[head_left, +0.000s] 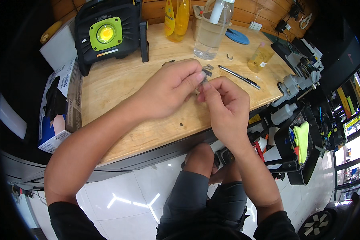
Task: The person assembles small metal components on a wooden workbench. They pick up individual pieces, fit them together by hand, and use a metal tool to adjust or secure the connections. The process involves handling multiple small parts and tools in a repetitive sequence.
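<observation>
Both my hands meet over the wooden workbench, pinching one small grey metal part (206,74) between them. My left hand (170,86) grips it with thumb and forefinger. From the other side, my right hand (227,103) pinches its lower end, fingers curled. Most of the part is hidden by my fingertips, so its exact kind cannot be made out. Just beyond it lie small metal pieces (209,67) on the wood. To their right rests a silver-and-black pen-like tool (239,77). A tiny dark bit (181,124) lies near the bench's front edge.
A black work lamp (108,34) with a lit green-framed face stands at the back left, above a glove box (60,108). A yellow bottle (177,20), a clear spray bottle (214,32) and an amber container (261,58) stand behind. A vise (294,86) sits at the right corner.
</observation>
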`<state>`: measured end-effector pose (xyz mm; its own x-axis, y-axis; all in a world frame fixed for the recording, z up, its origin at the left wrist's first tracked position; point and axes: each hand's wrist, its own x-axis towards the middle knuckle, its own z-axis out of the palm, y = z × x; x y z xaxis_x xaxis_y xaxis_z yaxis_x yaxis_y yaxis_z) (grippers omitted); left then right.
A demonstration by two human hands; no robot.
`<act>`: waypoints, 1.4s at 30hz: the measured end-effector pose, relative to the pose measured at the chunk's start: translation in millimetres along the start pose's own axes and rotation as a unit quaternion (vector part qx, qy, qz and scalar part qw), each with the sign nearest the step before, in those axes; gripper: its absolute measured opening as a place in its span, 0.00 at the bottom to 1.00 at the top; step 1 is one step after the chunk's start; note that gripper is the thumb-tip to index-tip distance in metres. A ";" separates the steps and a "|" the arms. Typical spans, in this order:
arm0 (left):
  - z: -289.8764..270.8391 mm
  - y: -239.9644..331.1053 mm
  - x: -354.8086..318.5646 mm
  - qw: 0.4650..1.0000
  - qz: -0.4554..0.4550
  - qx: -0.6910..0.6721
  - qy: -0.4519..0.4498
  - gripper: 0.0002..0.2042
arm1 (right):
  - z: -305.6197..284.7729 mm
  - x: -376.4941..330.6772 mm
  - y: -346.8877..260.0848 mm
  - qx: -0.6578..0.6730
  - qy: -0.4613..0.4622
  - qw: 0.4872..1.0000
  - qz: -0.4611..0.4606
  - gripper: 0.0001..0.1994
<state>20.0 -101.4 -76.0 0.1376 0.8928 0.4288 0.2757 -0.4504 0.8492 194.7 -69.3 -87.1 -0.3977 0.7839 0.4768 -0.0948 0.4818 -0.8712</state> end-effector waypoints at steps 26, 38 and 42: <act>-3.0 11.8 -0.4 0.937 0.166 0.303 0.052 0.04 | -9.9 13.5 -31.8 0.020 -0.090 0.991 0.098 0.12; -0.7 7.5 -1.4 0.914 0.168 0.361 0.075 0.05 | -9.4 22.6 -15.2 -0.051 -0.049 0.993 0.098 0.14; -1.4 9.5 -1.0 0.889 0.186 0.409 0.090 0.06 | -2.1 21.5 -13.8 0.017 -0.024 0.996 0.088 0.13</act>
<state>21.2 -106.5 -67.9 0.2309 0.6343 0.7378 0.8522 -0.4978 0.1613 189.3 -58.3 -64.7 -0.4538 0.8350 0.3111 -0.0511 0.3241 -0.9446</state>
